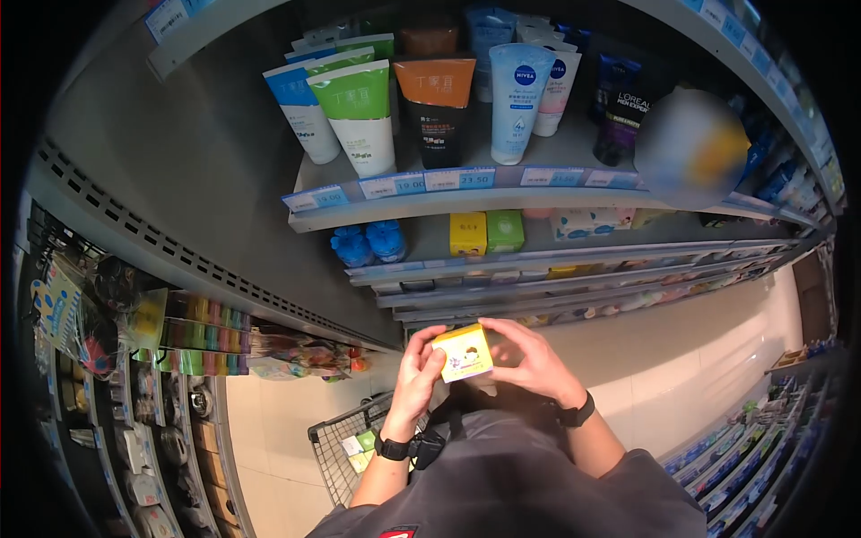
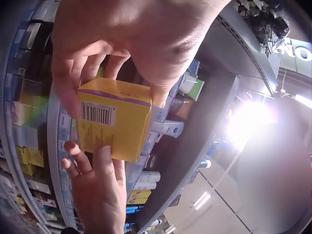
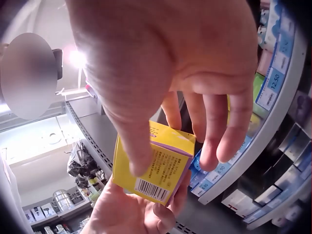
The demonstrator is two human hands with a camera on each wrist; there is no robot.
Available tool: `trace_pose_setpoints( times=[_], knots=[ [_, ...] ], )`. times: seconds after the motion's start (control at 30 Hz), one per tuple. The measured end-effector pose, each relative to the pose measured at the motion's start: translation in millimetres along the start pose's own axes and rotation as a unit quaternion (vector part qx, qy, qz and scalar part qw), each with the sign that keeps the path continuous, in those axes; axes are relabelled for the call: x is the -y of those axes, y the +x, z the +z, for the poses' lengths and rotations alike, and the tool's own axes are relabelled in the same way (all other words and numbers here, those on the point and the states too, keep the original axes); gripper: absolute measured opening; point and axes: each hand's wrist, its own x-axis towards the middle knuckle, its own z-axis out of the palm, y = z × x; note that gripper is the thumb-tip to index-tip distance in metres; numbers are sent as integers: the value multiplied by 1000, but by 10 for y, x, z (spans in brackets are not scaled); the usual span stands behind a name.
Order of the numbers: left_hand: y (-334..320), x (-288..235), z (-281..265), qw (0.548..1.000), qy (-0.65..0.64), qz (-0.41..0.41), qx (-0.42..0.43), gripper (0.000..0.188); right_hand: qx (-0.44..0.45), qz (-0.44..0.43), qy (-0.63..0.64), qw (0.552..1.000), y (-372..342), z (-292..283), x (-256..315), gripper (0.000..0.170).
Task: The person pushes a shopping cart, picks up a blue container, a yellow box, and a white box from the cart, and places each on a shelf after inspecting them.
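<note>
The yellow box (image 1: 463,354) is below the tube shelf (image 1: 359,215) and out in front of it. The left hand (image 1: 414,381) grasps it with thumb and fingers, and the right hand (image 1: 536,363) grasps its other side, so 2 hands hold 1 box. I think it could slip and fall on the floor (image 1: 664,359) below the tube shelf, because its sides look smooth and mostly thumbs and fingertips hold it. A hard squeeze could dent it, since it looks like thin card. A hand swinging up might knock over the blue tube (image 1: 522,103), because it stands on its cap near the front of the tube shelf. The yellow box looks closed, so I can't tell what is inside. Down and to the left of the tube shelf is a wire cart (image 1: 354,412) with small green and white boxes (image 1: 366,440) in it. Under the tube shelf, a yellow pack (image 1: 467,235) sits just beside a green pack (image 1: 505,231); their insides don't show.
</note>
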Motion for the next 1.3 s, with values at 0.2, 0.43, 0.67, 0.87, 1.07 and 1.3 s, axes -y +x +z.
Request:
trace_pose_setpoints(
  times=[0.2, 0.43, 0.67, 0.87, 1.07, 1.3],
  knots=[
    [114, -18, -224, 999, -31, -22, -14, 59, -1, 49, 117, 992, 12, 149, -84, 70],
    [230, -87, -174, 996, 76, 45, -3, 64, -34, -27, 72, 996, 173, 147, -78, 70],
    [528, -233, -32, 989, 125, 73, 9, 68, -97, -107, -37, 989, 469, 23, -250, 74],
    [1148, -160, -19, 981, 140, 124, 45, 75, -95, -88, -2, 992, 1026, -219, -435, 74],
    [1493, -265, 110, 965, 204, 153, 58, 77, -94, -124, -111, 981, 1361, -492, -354, 70],
    [1919, -210, -38, 877, 406, 255, 18, 72, -113, -110, -221, 962, 1613, -635, -562, 69]
  ],
)
